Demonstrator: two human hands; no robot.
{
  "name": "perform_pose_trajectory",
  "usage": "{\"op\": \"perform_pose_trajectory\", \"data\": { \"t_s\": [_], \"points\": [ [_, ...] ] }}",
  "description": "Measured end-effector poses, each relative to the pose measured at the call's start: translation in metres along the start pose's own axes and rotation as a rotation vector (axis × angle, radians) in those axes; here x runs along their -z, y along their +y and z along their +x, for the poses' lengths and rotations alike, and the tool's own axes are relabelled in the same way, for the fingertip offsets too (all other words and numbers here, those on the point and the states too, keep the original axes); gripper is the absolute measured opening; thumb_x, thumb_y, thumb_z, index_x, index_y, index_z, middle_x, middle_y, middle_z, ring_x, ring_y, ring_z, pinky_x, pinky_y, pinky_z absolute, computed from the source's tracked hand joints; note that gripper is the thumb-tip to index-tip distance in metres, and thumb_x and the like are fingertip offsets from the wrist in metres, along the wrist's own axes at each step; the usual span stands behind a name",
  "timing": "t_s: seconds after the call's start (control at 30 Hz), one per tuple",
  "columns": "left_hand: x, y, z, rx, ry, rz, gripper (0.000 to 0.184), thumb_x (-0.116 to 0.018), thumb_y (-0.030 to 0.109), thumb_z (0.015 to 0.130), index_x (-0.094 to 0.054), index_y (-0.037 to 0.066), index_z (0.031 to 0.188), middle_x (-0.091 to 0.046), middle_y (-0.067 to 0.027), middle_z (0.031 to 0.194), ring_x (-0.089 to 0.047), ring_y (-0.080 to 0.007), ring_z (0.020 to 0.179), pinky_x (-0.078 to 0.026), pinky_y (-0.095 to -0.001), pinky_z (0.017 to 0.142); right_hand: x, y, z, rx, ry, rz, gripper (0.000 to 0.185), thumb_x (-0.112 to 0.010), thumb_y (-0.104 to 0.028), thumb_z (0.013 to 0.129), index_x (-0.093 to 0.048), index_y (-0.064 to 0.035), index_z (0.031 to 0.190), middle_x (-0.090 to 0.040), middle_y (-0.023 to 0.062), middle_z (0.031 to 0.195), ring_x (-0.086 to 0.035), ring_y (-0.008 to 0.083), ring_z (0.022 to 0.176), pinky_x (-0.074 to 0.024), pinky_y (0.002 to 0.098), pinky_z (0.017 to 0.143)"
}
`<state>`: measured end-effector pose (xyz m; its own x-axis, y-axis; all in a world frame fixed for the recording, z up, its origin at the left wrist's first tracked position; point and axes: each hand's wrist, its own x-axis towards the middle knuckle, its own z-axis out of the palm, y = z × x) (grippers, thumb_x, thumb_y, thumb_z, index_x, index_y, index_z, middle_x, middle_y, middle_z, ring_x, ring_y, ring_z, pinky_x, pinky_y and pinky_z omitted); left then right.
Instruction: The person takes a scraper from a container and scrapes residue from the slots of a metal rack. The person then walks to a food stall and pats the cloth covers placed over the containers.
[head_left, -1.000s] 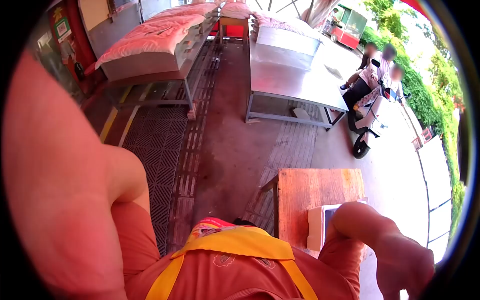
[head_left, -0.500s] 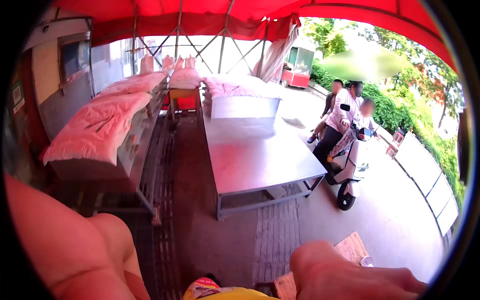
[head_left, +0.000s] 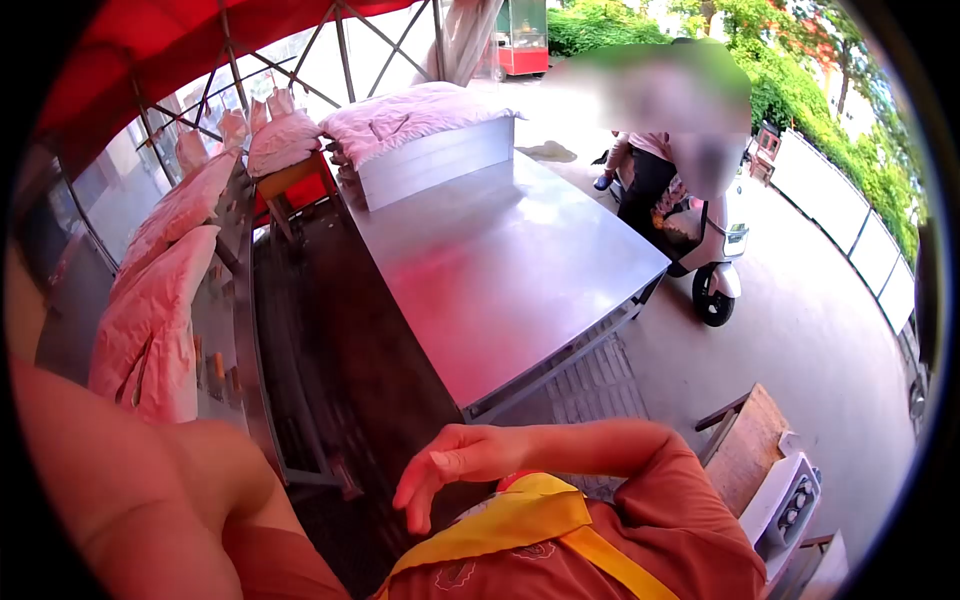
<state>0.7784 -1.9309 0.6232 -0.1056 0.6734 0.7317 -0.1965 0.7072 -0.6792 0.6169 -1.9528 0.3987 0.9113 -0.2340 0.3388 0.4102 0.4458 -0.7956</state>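
My right hand (head_left: 455, 470) hangs in front of my chest with its fingers loosely bent and apart, holding nothing. Just below it is the yellow apron (head_left: 530, 510) over my orange-brown shirt (head_left: 665, 530). At the left edge my left arm (head_left: 130, 480) is raised and bent close to the camera; its hand is out of the frame. Ahead of me stands a metal table (head_left: 500, 290), apart from both arms. On its far end, a pink quilted cover (head_left: 420, 115) lies over a pale box (head_left: 440, 165).
More pink covers (head_left: 155, 320) lie along a bench at the left. Beyond the table, a person sits on a white scooter (head_left: 715, 260), partly blurred. At the lower right are a wooden board (head_left: 750, 435) and a white box (head_left: 785, 510) holding round items.
The view has tilted down and turned right. My right hand has drawn back from close before the camera to my chest. My left arm stays raised.
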Motion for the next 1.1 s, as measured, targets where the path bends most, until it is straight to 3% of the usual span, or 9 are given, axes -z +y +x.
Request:
{"op": "perform_pose_trajectory", "data": {
  "t_s": [0.2,0.3,0.37,0.47,0.5,0.57,0.77,0.9,1.1],
  "points": [
    [0.036,-0.101,-0.167,0.410,-0.072,0.073,0.050,-0.051,0.018,0.092,-0.037,-0.006,0.134,-0.043,-0.0289,0.131,-0.042,-0.0421,0.123,-0.031,-0.0556,0.105,0.250,0.094,-0.007,-0.377,0.826,-0.243,0.043,-0.048,-0.039,0.097,-0.061,-0.0001,0.109,-0.067,0.0098,0.097,-0.064,0.0173,0.091,-0.0506,0.0292,0.080],
    [0.073,-0.104,-0.328,1.004,-0.395,-0.049,0.050,-0.056,0.013,0.090,-0.039,-0.005,0.133,-0.049,-0.0189,0.125,-0.048,-0.0302,0.117,-0.034,-0.0425,0.103,0.336,0.160,-0.037,-0.493,1.022,-0.478,0.030,-0.056,-0.030,0.092,-0.065,-0.0017,0.095,-0.068,0.0068,0.083,-0.066,0.0161,0.077,-0.0526,0.0277,0.068],
    [0.082,-0.079,-0.470,1.638,-0.522,-0.167,0.035,-0.057,0.005,0.088,-0.051,-0.001,0.122,-0.059,-0.0090,0.103,-0.058,-0.0156,0.095,-0.046,-0.0292,0.085,0.366,0.184,-0.065,-0.603,1.178,-0.592,0.022,-0.059,-0.024,0.088,-0.067,-0.0030,0.088,-0.066,0.0055,0.070,-0.065,0.0151,0.067,-0.0524,0.0275,0.062],
    [0.136,0.036,-0.668,2.306,-0.871,-0.238,0.011,-0.058,0.008,0.085,-0.058,-0.001,0.078,-0.063,-0.0049,0.063,-0.063,-0.0117,0.063,-0.050,-0.0267,0.057,0.375,0.230,-0.134,-0.834,1.619,-0.907,0.020,-0.063,-0.026,0.078,-0.068,-0.0058,0.077,-0.067,0.0068,0.067,-0.065,0.0181,0.060,-0.0516,0.0319,0.059],
    [0.155,0.059,-0.684,2.274,-1.158,-0.229,0.012,-0.062,0.013,0.083,-0.060,0.002,0.077,-0.065,-0.0081,0.064,-0.066,-0.0178,0.067,-0.051,-0.0319,0.060,0.362,0.242,-0.154,-0.939,1.742,-0.716,0.023,-0.064,-0.028,0.076,-0.070,-0.0075,0.083,-0.069,0.0137,0.080,-0.067,0.0309,0.076,-0.0535,0.0392,0.071],
    [0.197,0.089,-0.723,1.955,-1.796,-0.103,0.013,-0.065,0.023,0.081,-0.063,0.010,0.078,-0.067,-0.0094,0.071,-0.066,-0.0278,0.074,-0.051,-0.0410,0.069,0.328,0.260,-0.178,-1.273,1.793,-0.681,0.029,-0.066,-0.034,0.078,-0.071,-0.0077,0.088,-0.069,0.0136,0.090,-0.066,0.0320,0.086,-0.0531,0.0403,0.077],
    [0.233,0.064,-0.756,2.336,-1.610,0.015,0.019,-0.066,0.020,0.081,-0.064,0.003,0.072,-0.064,-0.0087,0.059,-0.064,-0.0195,0.054,-0.052,-0.0339,0.056,0.284,0.301,-0.170,-1.407,1.829,-0.438,0.044,-0.060,-0.048,0.083,-0.072,-0.0067,0.092,-0.067,0.0149,0.100,-0.063,0.0329,0.098,-0.0499,0.0413,0.086],
    [0.221,0.056,-0.747,2.328,-1.535,0.075,0.020,-0.065,0.019,0.082,-0.066,0.002,0.072,-0.061,-0.0085,0.054,-0.061,-0.0169,0.048,-0.050,-0.0325,0.048,0.322,0.266,-0.144,-1.074,1.992,-0.389,0.038,-0.067,-0.041,0.083,-0.069,-0.0034,0.078,-0.065,0.0110,0.068,-0.062,0.0230,0.058,-0.0504,0.0342,0.057],
    [0.200,0.084,-0.762,2.654,-1.186,-0.074,0.035,-0.062,0.003,0.082,-0.059,0.003,0.116,-0.066,-0.0133,0.071,-0.065,-0.0193,0.054,-0.053,-0.0328,0.049,0.407,0.210,-0.132,-0.803,1.957,-0.553,0.041,-0.066,-0.045,0.082,-0.068,-0.0043,0.075,-0.061,0.0082,0.061,-0.059,0.0203,0.050,-0.0475,0.0335,0.050]
  ]
}}
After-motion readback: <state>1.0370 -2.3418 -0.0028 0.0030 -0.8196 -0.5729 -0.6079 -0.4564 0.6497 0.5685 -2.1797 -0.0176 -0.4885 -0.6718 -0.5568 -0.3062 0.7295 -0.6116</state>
